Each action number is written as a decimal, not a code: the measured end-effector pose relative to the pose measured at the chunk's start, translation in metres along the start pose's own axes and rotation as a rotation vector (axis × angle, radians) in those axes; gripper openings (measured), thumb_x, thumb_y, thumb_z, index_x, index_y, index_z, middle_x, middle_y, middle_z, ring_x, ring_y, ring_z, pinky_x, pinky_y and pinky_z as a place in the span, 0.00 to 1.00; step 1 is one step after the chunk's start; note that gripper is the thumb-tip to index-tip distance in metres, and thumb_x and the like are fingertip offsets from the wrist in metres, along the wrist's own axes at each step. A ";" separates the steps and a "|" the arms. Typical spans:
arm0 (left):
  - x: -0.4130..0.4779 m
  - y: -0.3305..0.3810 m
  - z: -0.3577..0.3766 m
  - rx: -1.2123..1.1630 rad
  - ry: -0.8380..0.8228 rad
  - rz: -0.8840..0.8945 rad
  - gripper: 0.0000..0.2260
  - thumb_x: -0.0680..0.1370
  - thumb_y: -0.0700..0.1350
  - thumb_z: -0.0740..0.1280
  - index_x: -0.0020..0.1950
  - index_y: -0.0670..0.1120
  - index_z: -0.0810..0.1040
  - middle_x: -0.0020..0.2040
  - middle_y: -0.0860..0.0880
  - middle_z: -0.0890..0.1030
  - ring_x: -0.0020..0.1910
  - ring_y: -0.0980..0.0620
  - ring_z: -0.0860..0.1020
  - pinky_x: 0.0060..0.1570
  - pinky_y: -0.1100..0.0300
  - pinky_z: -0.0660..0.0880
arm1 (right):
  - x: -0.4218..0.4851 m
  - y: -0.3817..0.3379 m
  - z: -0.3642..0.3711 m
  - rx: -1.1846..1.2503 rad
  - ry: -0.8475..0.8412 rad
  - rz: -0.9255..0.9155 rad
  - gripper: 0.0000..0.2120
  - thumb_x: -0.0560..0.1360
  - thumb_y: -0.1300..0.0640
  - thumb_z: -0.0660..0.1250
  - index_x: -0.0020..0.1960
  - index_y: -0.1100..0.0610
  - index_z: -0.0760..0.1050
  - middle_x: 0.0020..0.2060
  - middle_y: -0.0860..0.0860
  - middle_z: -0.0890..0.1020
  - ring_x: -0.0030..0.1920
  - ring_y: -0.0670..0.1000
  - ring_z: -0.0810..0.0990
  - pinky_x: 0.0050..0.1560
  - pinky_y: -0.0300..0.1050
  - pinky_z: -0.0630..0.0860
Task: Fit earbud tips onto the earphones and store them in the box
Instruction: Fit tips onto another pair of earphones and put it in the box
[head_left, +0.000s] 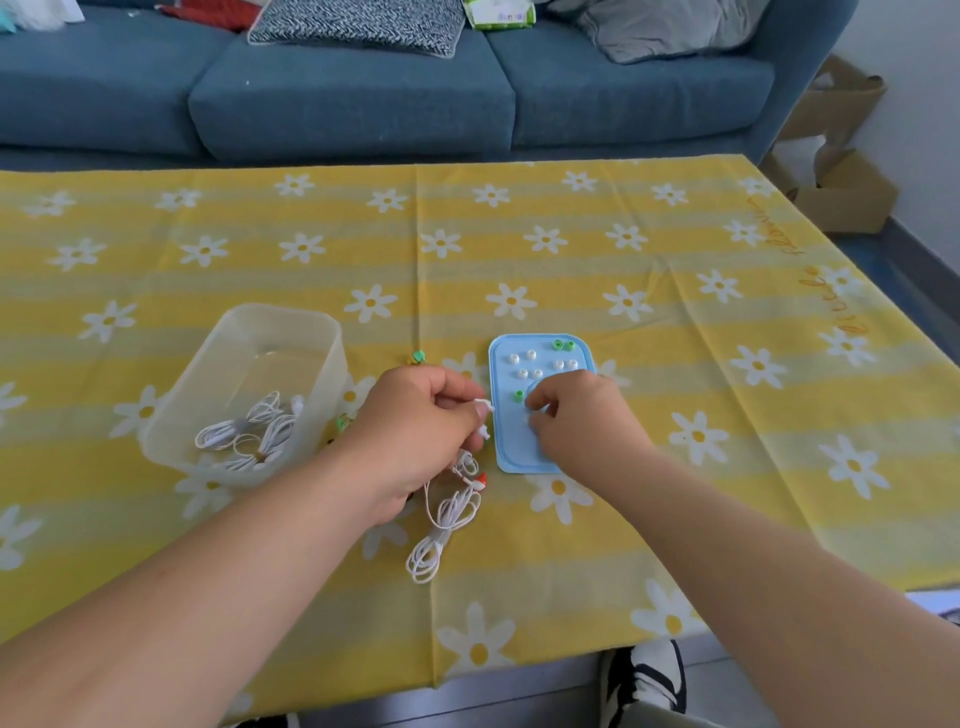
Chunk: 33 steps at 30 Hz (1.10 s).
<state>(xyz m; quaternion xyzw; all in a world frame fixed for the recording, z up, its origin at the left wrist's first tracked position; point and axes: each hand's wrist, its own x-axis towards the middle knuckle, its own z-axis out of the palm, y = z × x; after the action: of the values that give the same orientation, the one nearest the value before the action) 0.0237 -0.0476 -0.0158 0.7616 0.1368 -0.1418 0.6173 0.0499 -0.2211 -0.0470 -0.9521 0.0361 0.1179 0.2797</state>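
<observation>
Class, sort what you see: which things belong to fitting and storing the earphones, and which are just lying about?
Belong: loose earphones held by the left hand; white tips and green tips on the blue tray; clear box with stored earphones inside.
Lying about: sofa, patterned cushion, cardboard boxes, shoe.

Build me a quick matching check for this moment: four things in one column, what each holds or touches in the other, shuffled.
1 translucent plastic box
2 light blue plastic tray
3 left hand
4 right hand

a pinches white wired earbuds
b fingertips on the tray
c contains coiled white earphones
d carries small white and green tips

Pairs: 1-c, 2-d, 3-a, 4-b
</observation>
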 end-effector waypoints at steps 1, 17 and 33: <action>0.000 0.000 -0.002 -0.001 0.000 0.003 0.04 0.79 0.36 0.70 0.53 0.42 0.82 0.33 0.46 0.81 0.23 0.60 0.75 0.24 0.68 0.70 | 0.002 -0.002 0.002 -0.030 0.005 -0.002 0.09 0.77 0.63 0.65 0.47 0.51 0.80 0.48 0.52 0.82 0.40 0.54 0.80 0.40 0.44 0.78; -0.015 0.005 -0.016 -0.063 -0.009 0.047 0.04 0.80 0.38 0.71 0.53 0.44 0.83 0.34 0.45 0.81 0.22 0.59 0.74 0.25 0.66 0.70 | -0.010 -0.002 -0.010 -0.004 0.142 -0.101 0.08 0.79 0.61 0.65 0.50 0.52 0.82 0.45 0.49 0.83 0.43 0.53 0.82 0.45 0.45 0.80; -0.017 0.014 -0.022 -0.226 0.001 0.172 0.04 0.77 0.39 0.74 0.51 0.46 0.84 0.33 0.47 0.84 0.29 0.55 0.77 0.32 0.61 0.72 | -0.034 -0.035 -0.035 1.292 -0.323 0.124 0.08 0.76 0.67 0.69 0.56 0.65 0.81 0.44 0.58 0.85 0.39 0.50 0.83 0.35 0.39 0.79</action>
<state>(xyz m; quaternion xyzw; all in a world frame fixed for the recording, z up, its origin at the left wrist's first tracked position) 0.0145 -0.0298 0.0073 0.6964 0.0866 -0.0717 0.7088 0.0290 -0.2103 0.0088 -0.5598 0.1116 0.2297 0.7883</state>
